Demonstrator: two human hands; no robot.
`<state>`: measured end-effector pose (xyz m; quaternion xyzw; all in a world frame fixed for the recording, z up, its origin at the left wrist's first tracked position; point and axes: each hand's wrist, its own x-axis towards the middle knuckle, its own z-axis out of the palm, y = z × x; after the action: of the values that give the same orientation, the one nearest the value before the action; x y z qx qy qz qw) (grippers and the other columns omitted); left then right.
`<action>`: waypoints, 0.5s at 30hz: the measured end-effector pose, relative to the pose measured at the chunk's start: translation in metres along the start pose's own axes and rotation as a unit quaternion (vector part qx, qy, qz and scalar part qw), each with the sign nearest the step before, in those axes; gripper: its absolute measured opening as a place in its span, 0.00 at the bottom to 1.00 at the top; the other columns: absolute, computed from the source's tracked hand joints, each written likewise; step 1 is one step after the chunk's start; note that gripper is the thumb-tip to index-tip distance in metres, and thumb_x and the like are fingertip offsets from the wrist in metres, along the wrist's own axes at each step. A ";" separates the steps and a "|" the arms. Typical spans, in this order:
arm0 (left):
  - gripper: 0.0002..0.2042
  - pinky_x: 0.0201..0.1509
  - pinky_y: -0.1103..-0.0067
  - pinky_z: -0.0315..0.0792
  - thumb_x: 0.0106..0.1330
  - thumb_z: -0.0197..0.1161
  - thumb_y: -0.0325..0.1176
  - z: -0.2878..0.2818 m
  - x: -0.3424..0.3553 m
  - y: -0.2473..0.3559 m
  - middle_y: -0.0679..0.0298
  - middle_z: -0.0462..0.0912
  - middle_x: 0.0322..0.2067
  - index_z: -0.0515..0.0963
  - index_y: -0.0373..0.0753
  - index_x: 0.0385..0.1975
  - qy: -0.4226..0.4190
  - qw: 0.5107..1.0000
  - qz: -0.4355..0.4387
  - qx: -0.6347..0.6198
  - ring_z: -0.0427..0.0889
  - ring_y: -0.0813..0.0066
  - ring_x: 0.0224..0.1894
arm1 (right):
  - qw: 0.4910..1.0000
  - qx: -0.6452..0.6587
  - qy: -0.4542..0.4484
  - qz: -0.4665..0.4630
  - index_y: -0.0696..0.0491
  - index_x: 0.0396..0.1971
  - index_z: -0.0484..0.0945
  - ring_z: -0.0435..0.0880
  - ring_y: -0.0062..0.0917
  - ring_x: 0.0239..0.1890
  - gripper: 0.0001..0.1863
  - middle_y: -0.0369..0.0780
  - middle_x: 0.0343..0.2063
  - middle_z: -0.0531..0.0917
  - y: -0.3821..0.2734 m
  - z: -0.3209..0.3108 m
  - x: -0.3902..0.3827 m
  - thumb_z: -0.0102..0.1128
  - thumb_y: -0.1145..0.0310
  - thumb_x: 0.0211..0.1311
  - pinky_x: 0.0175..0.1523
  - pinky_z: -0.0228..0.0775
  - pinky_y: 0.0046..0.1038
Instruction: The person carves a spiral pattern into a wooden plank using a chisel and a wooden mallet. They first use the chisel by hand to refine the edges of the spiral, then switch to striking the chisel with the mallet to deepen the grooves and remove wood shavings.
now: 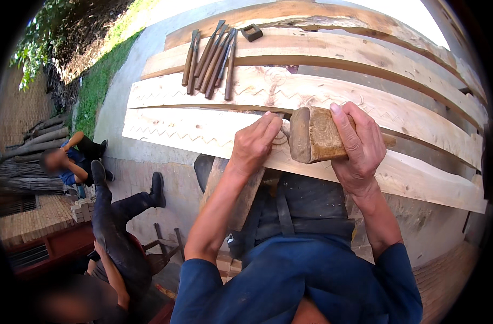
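Note:
My right hand [360, 146] is wrapped round a wooden mallet [324, 135], whose worn, blocky head hangs above the nearest plank. Just left of the mallet, my left hand [255, 141] is closed round what looks like a chisel, nearly all of it hidden by the fingers and the mallet. Below both lies the nearest pale plank [181, 127], with a zigzag line and a round pattern cut into it. The second plank [241, 83] bears a similar zigzag and circles. Several wooden-handled chisels [209, 62] lie across the planks at the far left.
A small dark square block [252, 32] sits beyond the chisels. More planks [365, 48] lie further back, with gaps between them. At left, two people sit, one with legs stretched out [122, 216]. Stacked logs [38, 140] and a wooden stool [162, 243] are also there.

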<state>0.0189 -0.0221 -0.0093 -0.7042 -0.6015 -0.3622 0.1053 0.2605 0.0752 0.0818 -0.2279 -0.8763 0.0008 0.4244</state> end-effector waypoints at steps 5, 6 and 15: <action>0.06 0.52 0.74 0.92 0.82 0.64 0.22 0.003 -0.007 -0.007 0.57 0.92 0.46 0.81 0.31 0.53 0.122 0.947 -0.259 -0.147 0.94 0.72 0.44 | 0.993 0.079 0.063 0.061 0.54 0.77 0.72 0.89 0.42 0.61 0.45 0.51 0.65 0.85 0.010 -0.017 -0.021 0.82 0.75 0.60 0.68 0.82 0.40; 0.07 0.57 0.74 0.91 0.87 0.58 0.27 0.002 -0.003 -0.010 0.61 0.91 0.46 0.78 0.30 0.54 0.183 0.905 -0.304 -0.235 0.92 0.77 0.47 | 0.990 0.099 0.058 0.080 0.55 0.78 0.71 0.88 0.43 0.63 0.46 0.52 0.67 0.84 0.009 -0.016 -0.026 0.83 0.76 0.59 0.70 0.81 0.41; 0.03 0.44 0.78 0.86 0.83 0.65 0.25 -0.011 -0.019 -0.008 0.60 0.93 0.43 0.82 0.31 0.47 0.067 0.972 -0.218 -0.061 0.92 0.74 0.40 | 0.980 0.153 0.012 0.125 0.57 0.76 0.73 0.87 0.46 0.67 0.47 0.53 0.70 0.83 0.016 -0.009 -0.032 0.84 0.80 0.55 0.72 0.80 0.41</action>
<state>0.0076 -0.0407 -0.0157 -0.5355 -0.7087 -0.4589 0.0206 0.2911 0.0746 0.0608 -0.2680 -0.8251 0.1854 0.4616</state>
